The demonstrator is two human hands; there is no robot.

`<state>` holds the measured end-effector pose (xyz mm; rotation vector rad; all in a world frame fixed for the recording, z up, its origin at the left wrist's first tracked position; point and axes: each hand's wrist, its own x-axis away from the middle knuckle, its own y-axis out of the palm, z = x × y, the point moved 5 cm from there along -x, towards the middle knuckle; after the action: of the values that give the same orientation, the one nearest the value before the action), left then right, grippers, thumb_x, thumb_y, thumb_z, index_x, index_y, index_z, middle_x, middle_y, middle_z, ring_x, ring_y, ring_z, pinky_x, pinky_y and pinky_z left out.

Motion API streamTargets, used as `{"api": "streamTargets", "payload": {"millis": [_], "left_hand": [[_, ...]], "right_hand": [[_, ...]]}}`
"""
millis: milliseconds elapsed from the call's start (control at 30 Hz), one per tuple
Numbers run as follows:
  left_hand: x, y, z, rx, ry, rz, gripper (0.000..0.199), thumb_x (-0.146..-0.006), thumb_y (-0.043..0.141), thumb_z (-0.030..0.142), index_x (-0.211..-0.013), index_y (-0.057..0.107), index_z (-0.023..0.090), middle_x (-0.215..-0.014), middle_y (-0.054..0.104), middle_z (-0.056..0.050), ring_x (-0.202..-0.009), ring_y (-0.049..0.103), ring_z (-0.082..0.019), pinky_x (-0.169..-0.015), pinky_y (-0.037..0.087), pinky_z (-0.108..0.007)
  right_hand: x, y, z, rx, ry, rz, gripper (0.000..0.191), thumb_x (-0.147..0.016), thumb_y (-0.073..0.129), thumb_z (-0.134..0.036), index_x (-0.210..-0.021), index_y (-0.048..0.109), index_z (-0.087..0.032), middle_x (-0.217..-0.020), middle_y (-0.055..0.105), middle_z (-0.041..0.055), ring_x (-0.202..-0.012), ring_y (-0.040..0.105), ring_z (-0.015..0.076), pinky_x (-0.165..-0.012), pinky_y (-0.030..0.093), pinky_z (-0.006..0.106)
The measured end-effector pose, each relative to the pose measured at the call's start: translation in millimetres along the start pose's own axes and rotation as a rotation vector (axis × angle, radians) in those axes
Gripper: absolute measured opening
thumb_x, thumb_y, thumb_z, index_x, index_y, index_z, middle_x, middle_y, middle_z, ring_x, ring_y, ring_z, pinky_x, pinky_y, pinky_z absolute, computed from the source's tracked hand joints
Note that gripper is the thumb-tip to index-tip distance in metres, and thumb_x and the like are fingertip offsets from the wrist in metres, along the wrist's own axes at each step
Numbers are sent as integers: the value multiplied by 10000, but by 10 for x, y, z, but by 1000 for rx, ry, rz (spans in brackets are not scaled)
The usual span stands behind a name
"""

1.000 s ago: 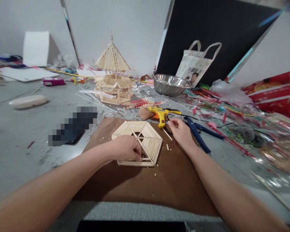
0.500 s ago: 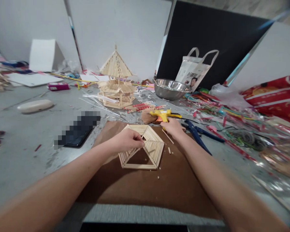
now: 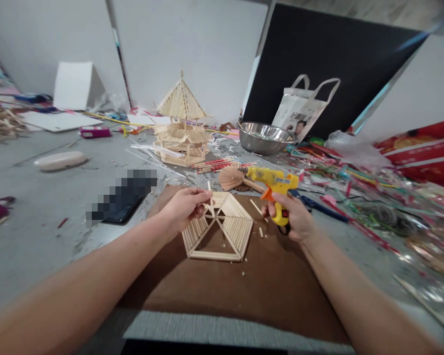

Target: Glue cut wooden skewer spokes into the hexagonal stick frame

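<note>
My right hand (image 3: 294,214) grips a yellow glue gun (image 3: 276,183) by its handle, with its nozzle pointing left. Between the fingertips of my left hand (image 3: 188,204) a short wooden stick (image 3: 210,195) stands nearly upright. Below that hand a hexagonal frame of wooden sticks (image 3: 240,231) lies flat on a brown mat (image 3: 214,291). Rows of sticks fill several of its triangular sections, while the front one shows the bare mat. A few loose stick pieces (image 3: 261,232) lie to the right of the frame.
Behind the mat stands a stick pagoda model (image 3: 181,118), with a fan-shaped tan object (image 3: 231,177) nearer. A phone (image 3: 124,202) lies left. At the back right are a metal bowl (image 3: 266,138) and a paper bag (image 3: 299,108). Blue-handled pliers (image 3: 321,207) and clutter lie right.
My right hand has lifted the glue gun off the table and brought it upright, nearer to the frame. My left hand has risen slightly from the frame, and the stick in it now shows.
</note>
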<state>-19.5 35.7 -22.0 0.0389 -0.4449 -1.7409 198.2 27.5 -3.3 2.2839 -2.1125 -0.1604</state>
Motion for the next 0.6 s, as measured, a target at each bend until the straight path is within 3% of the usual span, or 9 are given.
{"api": "streamTargets", "payload": {"millis": [100, 233, 333, 467, 600], "left_hand": [[-19, -34, -5, 38, 25, 35, 146, -614, 606, 203, -616, 494, 110, -558, 531, 5, -323, 322, -4, -318, 192, -148], [-47, -87, -3, 104, 62, 61, 166, -595, 623, 204, -614, 490, 107, -549, 518, 11, -333, 337, -5, -321, 210, -144], [-68, -118, 1, 127, 81, 76, 185, -585, 633, 216, -604, 481, 112, -528, 501, 24, -329, 334, -7, -317, 210, -147], [-87, -126, 5, 116, 98, 61, 182, -602, 619, 226, -592, 476, 112, -544, 504, 21, -337, 338, -8, -316, 211, -146], [-83, -129, 6, 108, 107, 58, 171, -620, 602, 229, -590, 484, 109, -546, 501, 20, -343, 337, -9, -313, 214, -142]], "right_hand": [[78, 51, -4, 26, -17, -46, 61, -598, 609, -220, -633, 586, -175, -538, 562, -19, -576, 566, 128, -573, 447, 254], [170, 221, 28, 44, -12, -159, 256, -590, 602, -183, -839, 593, -236, -836, 613, 6, -567, 558, 119, -528, 461, 271], [218, 307, 68, 161, -50, -196, 194, -610, 598, -213, -804, 598, -228, -801, 615, 16, -487, 505, 93, -448, 438, 244], [234, 349, 63, 393, -147, -202, 172, -607, 612, -261, -768, 569, -218, -712, 594, 12, -602, 535, 141, -541, 456, 284], [233, 382, -4, 605, -264, -205, 163, -579, 631, -283, -626, 498, -201, -578, 499, -13, -517, 469, 121, -478, 405, 265]]}}
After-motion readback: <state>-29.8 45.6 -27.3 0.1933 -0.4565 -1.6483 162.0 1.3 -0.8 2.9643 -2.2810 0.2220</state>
